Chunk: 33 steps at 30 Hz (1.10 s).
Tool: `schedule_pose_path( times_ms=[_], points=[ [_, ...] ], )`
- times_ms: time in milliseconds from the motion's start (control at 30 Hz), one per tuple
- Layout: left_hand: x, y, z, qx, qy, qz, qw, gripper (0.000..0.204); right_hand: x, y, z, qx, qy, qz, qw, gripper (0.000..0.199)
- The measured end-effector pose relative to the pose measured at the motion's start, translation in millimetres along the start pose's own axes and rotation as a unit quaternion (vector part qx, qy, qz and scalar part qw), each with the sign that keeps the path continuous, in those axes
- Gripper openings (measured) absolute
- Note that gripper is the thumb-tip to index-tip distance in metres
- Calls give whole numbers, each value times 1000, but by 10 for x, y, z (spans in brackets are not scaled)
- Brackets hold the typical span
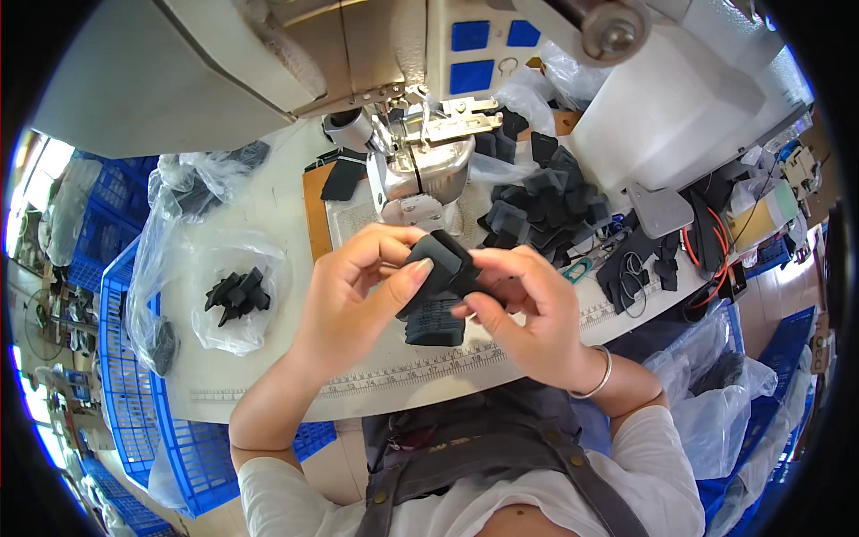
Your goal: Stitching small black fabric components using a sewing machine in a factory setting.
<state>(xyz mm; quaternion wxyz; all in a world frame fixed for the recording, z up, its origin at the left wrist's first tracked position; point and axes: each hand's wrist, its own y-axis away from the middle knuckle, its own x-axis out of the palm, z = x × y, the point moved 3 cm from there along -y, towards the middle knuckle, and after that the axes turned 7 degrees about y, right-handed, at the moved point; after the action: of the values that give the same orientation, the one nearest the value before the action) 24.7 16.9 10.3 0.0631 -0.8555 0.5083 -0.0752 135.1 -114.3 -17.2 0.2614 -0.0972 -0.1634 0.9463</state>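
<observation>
My left hand [376, 273] pinches a small black fabric piece [434, 267] with rounded corners between thumb and fingers. On its other side, my right hand [523, 300] grips the right edge of the same piece, thumb below and fingers above. Both hands hold it over the table's near part, in front of the sewing machine head [419, 170]. Just beneath sits a neat stack of black pieces [435, 328], partly hidden by the held piece. A loose heap of dark pieces [546, 206] lies right of the machine head.
A clear plastic bag [228, 327] with black pieces lies at left, beside a blue crate [134, 358]. Scissors with teal handles [577, 270], black strips and an orange cord [720, 259] lie at right. A printed ruler [358, 387] follows the table's front edge.
</observation>
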Motion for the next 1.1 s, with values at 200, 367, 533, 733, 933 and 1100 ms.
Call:
schedule_pose_path(
  times_ms=[200, 367, 533, 733, 933, 1100],
  points=[
    [-10, -31, -86, -28, 50, 27, 998, 5, 0, -87, 111, 46, -4, 71, 996, 16],
    [2, -42, -38, -18, 93, 28, 995, 7, 23, -118, 71, 112, -108, 95, 983, 12],
    [-29, -48, -13, -22, 105, 36, 994, 10, 60, -127, 51, 100, -114, 86, 985, 11],
    [-30, -46, -32, -20, 116, 37, 992, 10, 77, -137, 54, 78, -108, 83, 988, 11],
    [-36, -46, -18, -15, 111, 40, 993, 10, 60, -138, 54, 102, -106, 112, 983, 13],
    [-25, -48, -20, -18, 118, 48, 992, 10, 52, -132, 56, 104, -102, 110, 983, 13]
  ],
)
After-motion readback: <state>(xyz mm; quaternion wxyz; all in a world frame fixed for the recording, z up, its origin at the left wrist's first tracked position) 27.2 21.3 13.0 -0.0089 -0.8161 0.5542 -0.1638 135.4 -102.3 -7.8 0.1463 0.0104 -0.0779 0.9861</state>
